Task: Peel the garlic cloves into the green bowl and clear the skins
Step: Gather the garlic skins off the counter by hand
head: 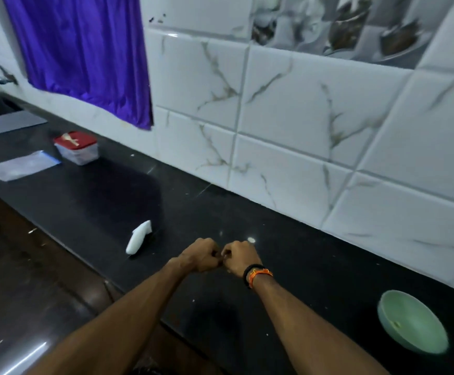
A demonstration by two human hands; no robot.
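My left hand [200, 255] and my right hand [240, 257] are held together above the black counter [315, 266], fingers curled in. A small pale garlic clove [222, 257] is pinched between their fingertips, mostly hidden. The green bowl [412, 322] sits on the counter at the lower right, well apart from my hands, with a small pale bit inside it. A tiny pale fleck [251, 240] lies on the counter just beyond my right hand.
A white plastic object [138, 237] lies left of my hands near the counter edge. A red-lidded container [76, 147] and a clear plastic bag [23, 165] sit far left. A tiled wall backs the counter; a purple curtain [85, 55] hangs above.
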